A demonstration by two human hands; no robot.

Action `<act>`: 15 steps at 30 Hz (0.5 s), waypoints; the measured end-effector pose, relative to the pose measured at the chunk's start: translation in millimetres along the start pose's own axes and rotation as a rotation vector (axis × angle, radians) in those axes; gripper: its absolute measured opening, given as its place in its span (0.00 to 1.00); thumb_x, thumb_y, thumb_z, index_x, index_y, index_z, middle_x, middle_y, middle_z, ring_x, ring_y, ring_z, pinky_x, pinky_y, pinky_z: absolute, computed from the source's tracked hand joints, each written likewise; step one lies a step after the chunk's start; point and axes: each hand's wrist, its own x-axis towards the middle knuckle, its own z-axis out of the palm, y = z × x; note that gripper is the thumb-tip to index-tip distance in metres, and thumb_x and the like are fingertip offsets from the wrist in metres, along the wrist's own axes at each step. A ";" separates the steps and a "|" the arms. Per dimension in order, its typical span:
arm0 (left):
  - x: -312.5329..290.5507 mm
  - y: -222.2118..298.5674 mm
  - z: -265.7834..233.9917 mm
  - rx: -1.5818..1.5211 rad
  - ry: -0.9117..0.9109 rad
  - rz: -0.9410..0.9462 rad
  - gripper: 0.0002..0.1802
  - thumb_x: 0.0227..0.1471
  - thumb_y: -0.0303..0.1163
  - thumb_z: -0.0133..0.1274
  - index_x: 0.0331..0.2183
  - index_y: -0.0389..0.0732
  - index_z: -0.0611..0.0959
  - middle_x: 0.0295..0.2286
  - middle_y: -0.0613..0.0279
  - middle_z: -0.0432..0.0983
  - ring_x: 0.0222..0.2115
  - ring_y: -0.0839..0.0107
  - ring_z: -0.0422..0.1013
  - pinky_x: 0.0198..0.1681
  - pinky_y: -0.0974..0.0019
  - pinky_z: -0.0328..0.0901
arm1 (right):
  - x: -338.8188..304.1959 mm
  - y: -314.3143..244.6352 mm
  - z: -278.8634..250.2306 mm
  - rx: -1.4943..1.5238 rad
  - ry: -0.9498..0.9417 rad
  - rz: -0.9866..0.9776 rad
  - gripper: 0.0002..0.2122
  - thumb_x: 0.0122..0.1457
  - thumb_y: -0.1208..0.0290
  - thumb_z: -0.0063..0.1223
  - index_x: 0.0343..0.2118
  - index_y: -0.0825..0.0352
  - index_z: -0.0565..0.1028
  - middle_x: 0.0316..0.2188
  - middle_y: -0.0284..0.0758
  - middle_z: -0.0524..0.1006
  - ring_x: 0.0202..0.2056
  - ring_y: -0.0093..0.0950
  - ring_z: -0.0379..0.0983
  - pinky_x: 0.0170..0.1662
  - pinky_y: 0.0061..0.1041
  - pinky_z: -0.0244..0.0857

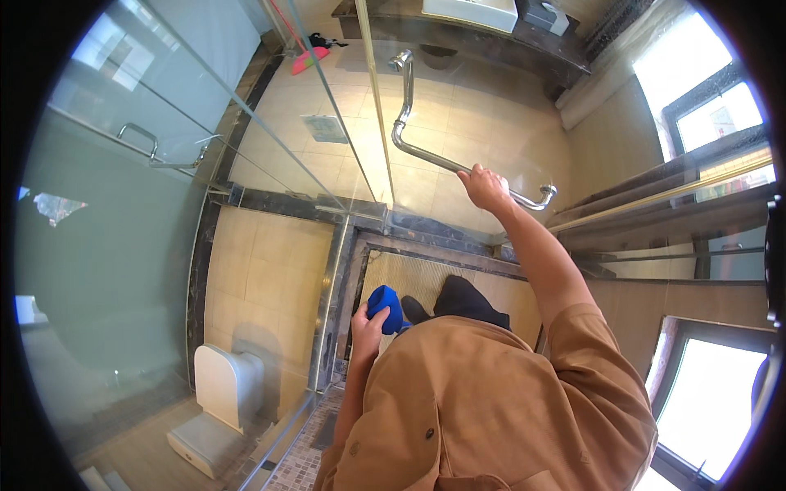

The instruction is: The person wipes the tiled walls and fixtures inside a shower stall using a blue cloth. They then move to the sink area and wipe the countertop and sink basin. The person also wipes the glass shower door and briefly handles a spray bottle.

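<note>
My right hand (485, 187) is closed round a bent chrome handle (430, 155), on its lower stretch near the right end. The handle is fixed to a clear glass panel in front of me. In my left hand (368, 331) is a bunched blue cloth (384, 308), gripped between thumb and fingers close to my body. The cloth hangs over the ribbed floor by my dark shoe (416, 309), well apart from the glass.
A white toilet (223, 385) with its lid raised stands at the lower left behind glass. Beyond the panel are a dark counter (532, 53) with a white basin (471, 10) and a pink dustpan (309, 60). Stone curbs (442, 233) edge the floor. Windows (716, 401) line the right.
</note>
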 end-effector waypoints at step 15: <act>28.1 -5.7 3.6 0.000 -0.008 -0.145 0.17 0.55 0.24 0.59 0.47 0.31 0.80 0.38 0.58 0.82 0.36 0.71 0.78 0.42 0.67 0.73 | 98.3 23.1 -27.3 0.055 -0.142 0.130 0.34 0.70 0.40 0.31 0.53 0.71 0.75 0.52 0.50 0.78 0.56 0.47 0.73 0.58 0.43 0.65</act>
